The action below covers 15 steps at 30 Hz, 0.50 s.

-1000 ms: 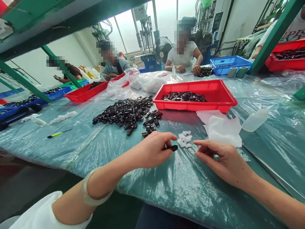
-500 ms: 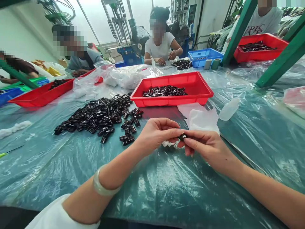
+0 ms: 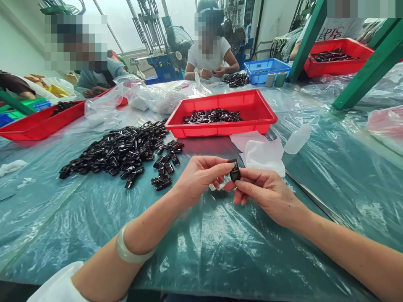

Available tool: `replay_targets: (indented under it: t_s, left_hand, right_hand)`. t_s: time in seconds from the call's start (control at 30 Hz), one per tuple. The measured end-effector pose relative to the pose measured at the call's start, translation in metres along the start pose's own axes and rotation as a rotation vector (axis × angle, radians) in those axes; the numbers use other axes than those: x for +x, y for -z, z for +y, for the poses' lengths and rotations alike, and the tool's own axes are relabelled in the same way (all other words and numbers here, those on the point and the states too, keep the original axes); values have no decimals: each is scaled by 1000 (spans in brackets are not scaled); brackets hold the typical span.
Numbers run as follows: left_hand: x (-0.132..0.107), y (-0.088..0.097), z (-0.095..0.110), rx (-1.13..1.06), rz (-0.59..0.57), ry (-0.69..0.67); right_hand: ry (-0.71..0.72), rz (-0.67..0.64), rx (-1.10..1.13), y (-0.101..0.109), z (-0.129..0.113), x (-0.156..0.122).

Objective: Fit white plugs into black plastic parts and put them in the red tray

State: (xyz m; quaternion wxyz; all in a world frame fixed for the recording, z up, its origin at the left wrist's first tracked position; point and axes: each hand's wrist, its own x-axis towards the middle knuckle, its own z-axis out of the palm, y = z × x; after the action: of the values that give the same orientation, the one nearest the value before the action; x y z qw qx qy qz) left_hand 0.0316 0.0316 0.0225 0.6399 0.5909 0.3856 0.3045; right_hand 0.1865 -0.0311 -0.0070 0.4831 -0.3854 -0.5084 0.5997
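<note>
Between my two hands, above the plastic-covered table [image 3: 189, 251], is a small glossy black part [image 3: 234, 171], held nearly upright. My left hand [image 3: 201, 176] pinches its upper left side with thumb and fingers. From the right, my right hand [image 3: 267, 193] grips its lower end between thumb and forefinger. A heap of similar black parts [image 3: 116, 147] lies to the left, with several loose ones [image 3: 165, 163] at its near right edge. Beyond my hands stands a red tray [image 3: 220, 132] with more black parts inside. White cloth or paper [image 3: 264, 155] lies just behind my right hand.
A translucent bottle [image 3: 297, 138] lies right of the cloth, and long metal tweezers [image 3: 315, 199] rest near my right forearm. Green posts [image 3: 362, 71] rise at the right. Co-workers sit across the table, near a blue tray [image 3: 267, 67] and another red tray [image 3: 40, 123].
The black part has turned from lying nearly flat between my fingers to standing upright, its broad face showing. Both hands keep hold of it. The whole view has shifted slightly.
</note>
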Motion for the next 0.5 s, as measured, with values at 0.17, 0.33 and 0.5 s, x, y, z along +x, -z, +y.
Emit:
replay_targets:
  t_s: [0.17, 0.33, 0.5]
  left_hand:
    - [-1, -2, 1, 43, -35, -3]
    - [-2, -3, 1, 69, -34, -12]
    - [-1, 0, -2, 31, -5, -19]
  right_hand:
    - [17, -9, -21, 1, 0, 1]
    - [20, -16, -79, 1, 1, 1]
    - [23, 9, -119, 0, 3, 0]
